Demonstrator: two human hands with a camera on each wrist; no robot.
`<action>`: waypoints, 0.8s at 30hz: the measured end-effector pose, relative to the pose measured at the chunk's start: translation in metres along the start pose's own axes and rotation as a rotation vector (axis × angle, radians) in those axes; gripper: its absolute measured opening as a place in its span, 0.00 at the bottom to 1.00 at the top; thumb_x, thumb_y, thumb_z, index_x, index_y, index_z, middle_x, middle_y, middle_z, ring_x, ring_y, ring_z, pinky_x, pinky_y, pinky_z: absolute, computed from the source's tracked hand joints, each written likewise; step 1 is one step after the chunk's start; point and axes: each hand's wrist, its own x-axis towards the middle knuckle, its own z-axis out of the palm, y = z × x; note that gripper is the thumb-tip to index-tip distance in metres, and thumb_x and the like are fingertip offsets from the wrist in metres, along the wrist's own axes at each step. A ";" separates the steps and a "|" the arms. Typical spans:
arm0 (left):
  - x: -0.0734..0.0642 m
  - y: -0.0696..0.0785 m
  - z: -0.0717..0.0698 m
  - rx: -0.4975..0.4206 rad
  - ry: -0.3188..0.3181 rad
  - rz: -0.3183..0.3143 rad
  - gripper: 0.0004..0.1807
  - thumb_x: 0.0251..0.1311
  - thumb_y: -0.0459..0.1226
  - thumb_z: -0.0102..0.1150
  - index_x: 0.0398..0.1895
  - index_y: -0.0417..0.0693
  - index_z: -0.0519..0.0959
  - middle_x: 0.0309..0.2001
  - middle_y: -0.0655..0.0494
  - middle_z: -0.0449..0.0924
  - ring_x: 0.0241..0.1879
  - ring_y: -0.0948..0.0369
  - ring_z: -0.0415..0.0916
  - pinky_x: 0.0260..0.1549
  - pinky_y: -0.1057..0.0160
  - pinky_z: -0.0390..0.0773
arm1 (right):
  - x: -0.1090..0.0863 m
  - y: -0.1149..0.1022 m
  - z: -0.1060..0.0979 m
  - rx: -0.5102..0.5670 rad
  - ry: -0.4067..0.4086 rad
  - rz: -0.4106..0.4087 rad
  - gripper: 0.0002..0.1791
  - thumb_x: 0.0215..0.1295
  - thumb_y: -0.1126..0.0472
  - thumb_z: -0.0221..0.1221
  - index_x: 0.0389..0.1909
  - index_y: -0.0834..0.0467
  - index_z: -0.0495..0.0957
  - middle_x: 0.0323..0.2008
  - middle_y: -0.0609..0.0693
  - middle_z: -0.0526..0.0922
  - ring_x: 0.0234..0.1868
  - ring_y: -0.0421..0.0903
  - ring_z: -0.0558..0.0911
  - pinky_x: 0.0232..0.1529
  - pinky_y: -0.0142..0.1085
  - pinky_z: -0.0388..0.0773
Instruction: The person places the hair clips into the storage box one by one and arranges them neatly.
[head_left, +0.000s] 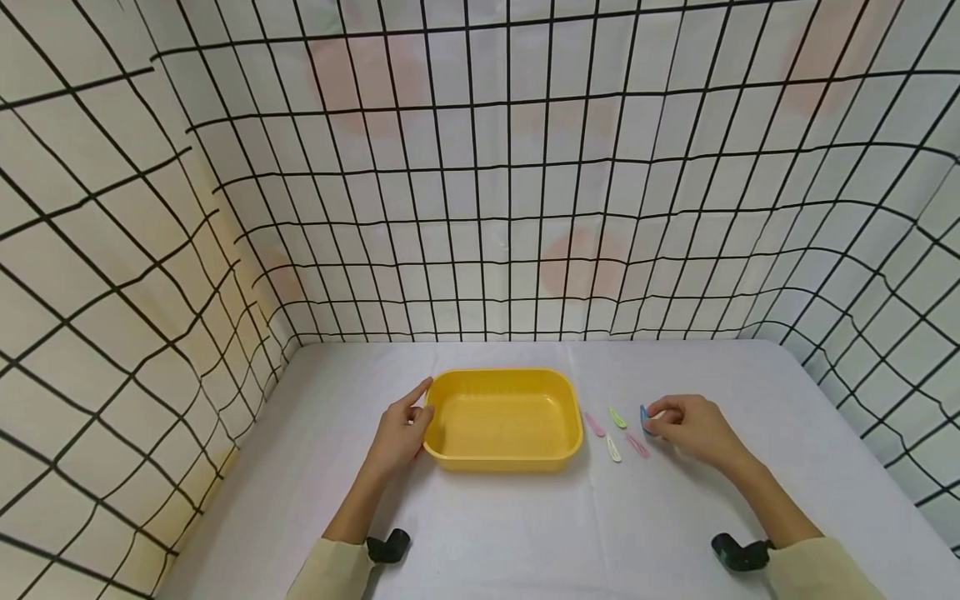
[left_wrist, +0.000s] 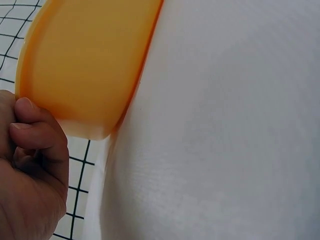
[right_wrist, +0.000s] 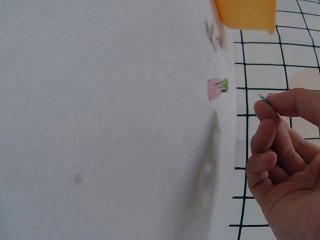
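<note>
A yellow plastic basin (head_left: 501, 463) sits on the white-covered table. My left hand (head_left: 399, 431) grips its left end, with the thumb at the rim; in the left wrist view its curled fingers meet the basin's corner. To the right of the basin, my right hand (head_left: 693, 427) pinches a blue snap hair clip (head_left: 643, 418) between thumb and fingertips. In the right wrist view only the tip of the blue clip (right_wrist: 263, 99) shows. Between basin and right hand lie a green hair clip (head_left: 617, 417), a white one (head_left: 613, 449) and two pink hair clips (head_left: 637, 445).
The white tablecloth (head_left: 510, 533) covers the table. White panels with a black wire-like grid (head_left: 487, 167) rise at the back and both sides. A black wrist device (head_left: 388, 547) is on the left wrist and another (head_left: 741, 553) on the right.
</note>
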 end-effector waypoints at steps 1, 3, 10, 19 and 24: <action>0.000 0.000 0.000 -0.001 0.000 0.000 0.29 0.74 0.41 0.55 0.77 0.61 0.67 0.20 0.55 0.67 0.13 0.60 0.64 0.13 0.68 0.68 | 0.000 -0.003 -0.001 0.012 -0.005 0.000 0.16 0.65 0.54 0.68 0.47 0.60 0.85 0.26 0.47 0.85 0.30 0.44 0.77 0.28 0.34 0.70; 0.000 0.000 0.000 -0.004 0.001 0.001 0.29 0.74 0.41 0.55 0.77 0.60 0.68 0.20 0.55 0.67 0.13 0.60 0.63 0.13 0.69 0.67 | 0.001 -0.008 -0.002 0.035 -0.012 -0.005 0.16 0.66 0.53 0.68 0.48 0.60 0.84 0.27 0.47 0.87 0.31 0.45 0.80 0.30 0.34 0.70; -0.001 0.003 0.000 0.005 0.011 -0.025 0.30 0.73 0.40 0.56 0.77 0.62 0.68 0.21 0.55 0.67 0.13 0.59 0.63 0.14 0.68 0.68 | 0.006 -0.026 -0.003 0.109 -0.023 -0.004 0.18 0.67 0.52 0.66 0.50 0.61 0.83 0.29 0.50 0.88 0.34 0.48 0.81 0.34 0.36 0.73; 0.000 0.003 0.002 0.014 0.038 -0.012 0.30 0.72 0.39 0.57 0.76 0.60 0.69 0.19 0.57 0.65 0.14 0.61 0.62 0.15 0.69 0.66 | 0.015 -0.051 -0.002 0.244 -0.035 -0.032 0.16 0.70 0.55 0.64 0.50 0.63 0.82 0.33 0.58 0.89 0.37 0.58 0.83 0.36 0.36 0.81; -0.001 0.004 0.003 0.002 0.046 0.004 0.30 0.72 0.38 0.57 0.76 0.58 0.69 0.18 0.57 0.64 0.14 0.62 0.62 0.15 0.70 0.67 | 0.018 -0.068 0.001 0.307 -0.051 -0.069 0.16 0.70 0.55 0.65 0.50 0.63 0.82 0.34 0.59 0.89 0.35 0.60 0.83 0.34 0.37 0.83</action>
